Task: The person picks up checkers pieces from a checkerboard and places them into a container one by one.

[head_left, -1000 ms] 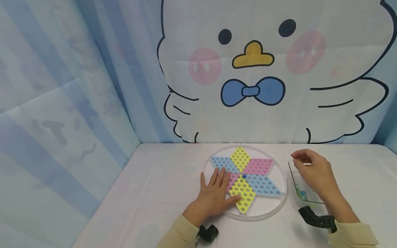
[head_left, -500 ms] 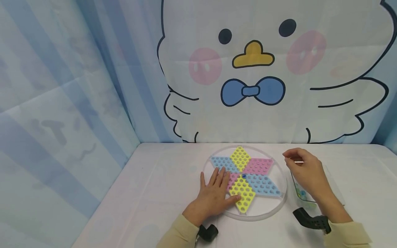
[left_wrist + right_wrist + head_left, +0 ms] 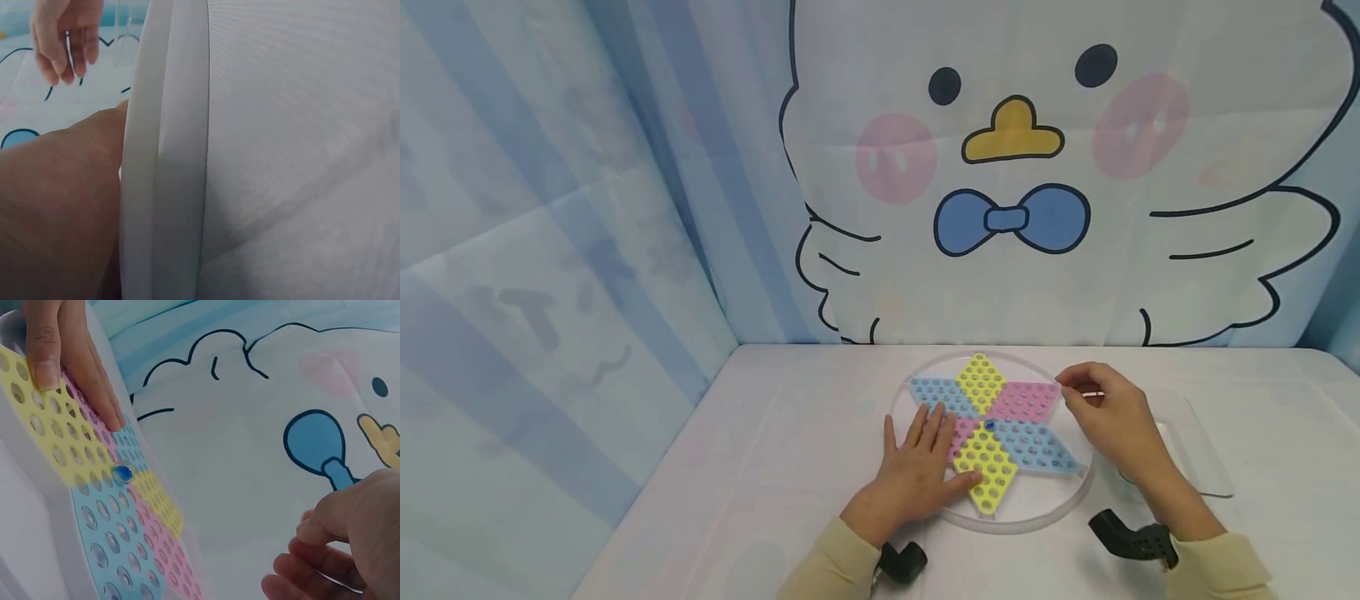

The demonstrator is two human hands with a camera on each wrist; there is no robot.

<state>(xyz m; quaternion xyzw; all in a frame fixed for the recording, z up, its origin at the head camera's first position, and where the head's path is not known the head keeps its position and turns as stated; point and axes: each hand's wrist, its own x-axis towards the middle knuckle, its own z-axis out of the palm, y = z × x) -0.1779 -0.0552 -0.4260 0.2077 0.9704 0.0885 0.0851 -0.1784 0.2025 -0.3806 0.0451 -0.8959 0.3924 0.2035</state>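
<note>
My left hand point(image 3: 917, 477) rests flat on the left side of a round Chinese checkers board point(image 3: 1052, 508), fingers spread and thumb on a yellow section. The board carries a star of yellow, pink and light-blue sections full of holes. One blue marble point(image 3: 123, 473) sits near the star's centre. Over the board's right edge hovers my right hand point(image 3: 1112, 417), thumb and forefinger drawn close together and the other fingers bent. Whether something small is between its fingertips cannot be seen. In the left wrist view my left hand point(image 3: 62, 200) shows beside the board's pale rim.
To the right of the board stands a clear plastic tray point(image 3: 1206, 467), mostly covered by my right hand and forearm. A white cloth point(image 3: 760, 450) covers the table. Behind it hangs a curtain point(image 3: 985, 300) printed with a cartoon bird.
From above the tray of green and blue marbles, my right hand has moved left to the board's right edge. The left hand, the board and the blue marble have stayed put.
</note>
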